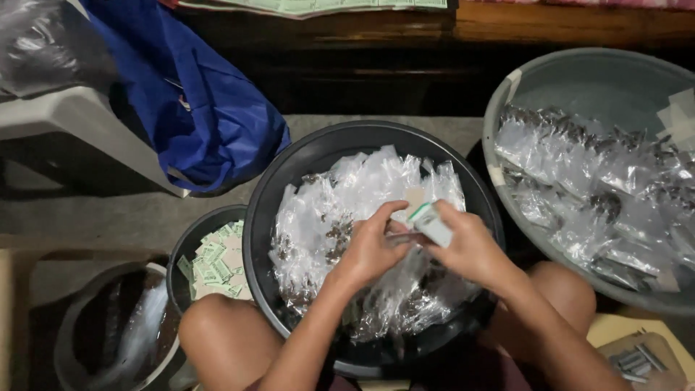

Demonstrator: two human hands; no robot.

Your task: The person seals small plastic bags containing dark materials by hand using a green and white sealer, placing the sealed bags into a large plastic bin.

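A black round basin [289,174] between my knees holds several small clear plastic packets [340,195] with dark contents. Above it, my right hand [470,250] grips a small white and green folded paper label [428,221]. My left hand [371,250] meets it from the left, fingers pinching a clear packet against the label. Both hands hover over the basin's middle.
A grey basin [507,94] at the right holds several filled clear packets. A small dark bowl [190,242] at the left holds green and white paper labels [213,264]. A blue bag [217,116] lies at upper left. Staples [635,360] sit in a tray at bottom right.
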